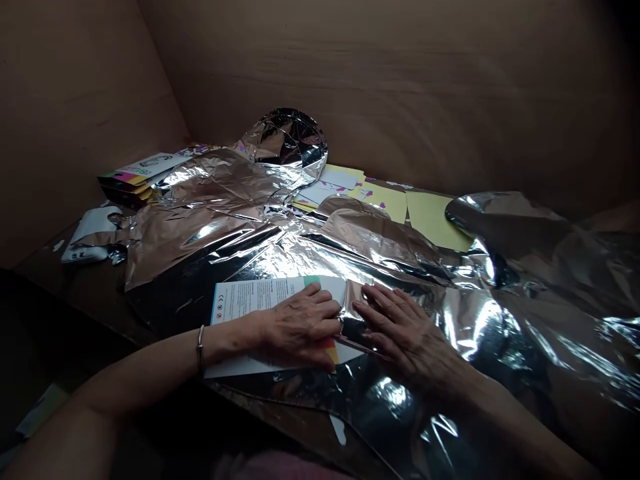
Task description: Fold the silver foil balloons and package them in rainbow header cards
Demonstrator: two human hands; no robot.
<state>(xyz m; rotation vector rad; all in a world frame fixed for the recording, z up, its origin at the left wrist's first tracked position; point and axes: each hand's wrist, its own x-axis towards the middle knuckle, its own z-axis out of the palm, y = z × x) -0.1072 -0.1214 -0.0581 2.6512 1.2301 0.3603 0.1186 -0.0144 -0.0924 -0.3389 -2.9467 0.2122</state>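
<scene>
My left hand (300, 323) lies flat, fingers together, on a white printed card (250, 297) that rests on a big sheet of crinkled silver foil (240, 220). Beside it, my right hand (405, 330) lies flat with fingers stretched out on a folded flap of the same foil (357, 303), which laps over the card's right end. The fingertips of both hands nearly meet at that fold. A thin bracelet sits on my left wrist.
More silver foil (540, 280) bulges at the right. Yellow cards (430, 213) lie behind the foil, and a stack of colourful printed cards (133, 177) sits at the far left. A small white and silver scrap (93, 233) lies at the left. Brown cardboard walls (400, 87) enclose the space.
</scene>
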